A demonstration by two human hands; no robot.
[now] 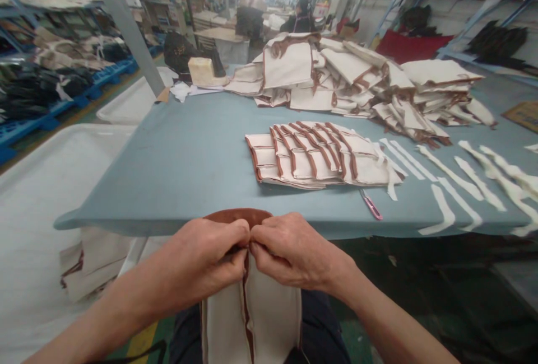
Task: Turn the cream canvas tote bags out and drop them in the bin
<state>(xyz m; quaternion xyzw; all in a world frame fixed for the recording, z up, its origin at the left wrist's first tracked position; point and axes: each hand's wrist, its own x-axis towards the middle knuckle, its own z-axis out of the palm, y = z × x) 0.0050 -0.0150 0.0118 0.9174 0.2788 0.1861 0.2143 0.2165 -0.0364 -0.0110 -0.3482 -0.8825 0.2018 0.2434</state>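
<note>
A cream fabric piece with brown edging hangs over my lap, just in front of the table's near edge. Down its middle runs a seam with a dark brown strip, and a brown band curves across its top. My left hand pinches the piece on the left of the seam, fingers closed. Knuckle to knuckle with it, my right hand pinches the right side. The fingers hide exactly what lies between the fingertips. Beyond the hands lies a layered stack of cream pieces with brown edges.
A pink-handled seam ripper or small cutter lies by the stack. White fabric strips spread across the right of the blue table. A big heap of cream pieces fills the back. White bins stand at left.
</note>
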